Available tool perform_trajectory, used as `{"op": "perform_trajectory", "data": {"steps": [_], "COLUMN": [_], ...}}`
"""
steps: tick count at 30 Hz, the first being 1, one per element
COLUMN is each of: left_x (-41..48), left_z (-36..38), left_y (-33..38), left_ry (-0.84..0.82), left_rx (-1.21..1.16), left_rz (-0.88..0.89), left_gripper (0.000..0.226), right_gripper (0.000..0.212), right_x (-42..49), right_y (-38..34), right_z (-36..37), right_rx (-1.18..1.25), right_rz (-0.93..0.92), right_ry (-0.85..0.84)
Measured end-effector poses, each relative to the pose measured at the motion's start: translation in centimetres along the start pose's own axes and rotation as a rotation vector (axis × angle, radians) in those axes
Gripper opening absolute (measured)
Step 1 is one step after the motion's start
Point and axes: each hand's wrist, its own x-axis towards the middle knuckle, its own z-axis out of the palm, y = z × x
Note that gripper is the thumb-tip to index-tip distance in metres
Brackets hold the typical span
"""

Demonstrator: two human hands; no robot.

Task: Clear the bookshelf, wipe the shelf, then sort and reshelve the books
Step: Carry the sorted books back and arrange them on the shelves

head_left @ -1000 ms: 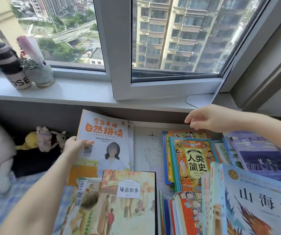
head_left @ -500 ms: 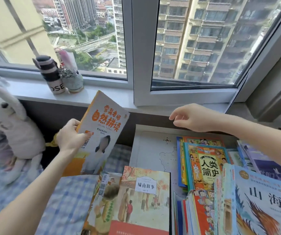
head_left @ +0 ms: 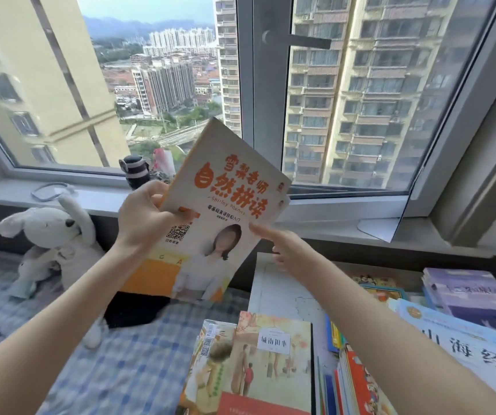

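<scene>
Your left hand [head_left: 143, 217] grips the orange-lettered book [head_left: 222, 202] by its left edge, thumb on the cover, holding it tilted up before the window [head_left: 252, 85]. Your right hand [head_left: 288, 250] touches its right edge with one fingertip; whether it pinches cannot be told. More books [head_left: 273, 363] lie near right.

The checked bedcover [head_left: 127, 363] is bare at its near left part, but the plush rabbit [head_left: 52, 235] sits at its far edge, under the windowsill [head_left: 330, 229]. The raised book [head_left: 219, 211] blocks the middle before the window [head_left: 266, 115]. On the white board [head_left: 282, 295] only the far left corner is bare; book stacks [head_left: 468, 295] cover the rest.
</scene>
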Motion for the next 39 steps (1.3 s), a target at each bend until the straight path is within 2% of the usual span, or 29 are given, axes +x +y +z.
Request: {"op": "perform_trajectory", "data": {"steps": [3, 7, 10, 11, 13, 17, 20, 23, 28, 31, 35, 38, 39], "left_x": [-2.2, -5.3, -8.2, -9.3, -11.0, -13.1, -13.3, -12.5, -11.5, -11.1, -11.5, -12.4, -12.6], "left_z": [-0.1, 1.7, 4.0, 4.9, 6.4, 7.5, 7.6, 7.8, 7.5, 6.9, 7.1, 7.7, 7.6], "left_y": [0.9, -1.7, -5.2, -6.2, -7.8, -10.2, -10.8, -9.7, -8.1, -6.8, -6.4, -6.7, -6.4], "left_ry": [-0.054, -0.086, -0.127, -0.147, -0.161, -0.204, -0.331, -0.438, -0.428, -0.38, -0.369, -0.305, -0.273], "left_rx": [-0.335, -0.642, -0.781, -0.812, -0.819, -0.783, -0.721, -0.662, -0.743, -0.79, -0.74, -0.68, -0.674], "left_rz": [-0.034, -0.161, -0.19, -0.193, -0.207, -0.255, -0.251, -0.21, -0.166, -0.134, -0.114, -0.056, -0.043], "left_gripper": [0.037, 0.054, 0.062, 0.063, 0.056, 0.054, 0.066, 0.084, 0.089, 0.08, 0.076, 0.043, 0.041], "right_gripper": [0.06, 0.065, 0.044, 0.045, 0.053, 0.055, 0.055, 0.058, 0.066, 0.068, 0.058, 0.045, 0.042], "right_x": [-0.4, -3.2, -5.1, -6.0, -7.6, -9.9, -10.4, -10.4, -10.1, -10.1, -10.4, -10.6, -10.9], "right_y": [0.3, 1.1, 2.6, 3.3, 4.6, 7.4, 8.7, 9.0, 9.2, 9.0, 9.4, 9.9, 9.9], "right_z": [-1.0, -3.9, -4.9, -4.7, -4.4, -3.7, -3.7, -4.5, -4.6, -4.9, -4.4, -3.6, -3.3], "right_rx": [0.242, 0.253, 0.206, 0.212, 0.205, 0.075, -0.048, -0.023, 0.045, 0.114, 0.02, 0.037, 0.053], "right_rz": [-0.207, -0.366, -0.43, -0.439, -0.462, -0.424, -0.339, -0.304, -0.427, -0.447, -0.436, -0.472, -0.49], "right_ry": [-0.054, -0.161, 0.018, 0.092, 0.153, 0.153, 0.161, 0.166, 0.144, 0.18, 0.237, 0.276, 0.3]}}
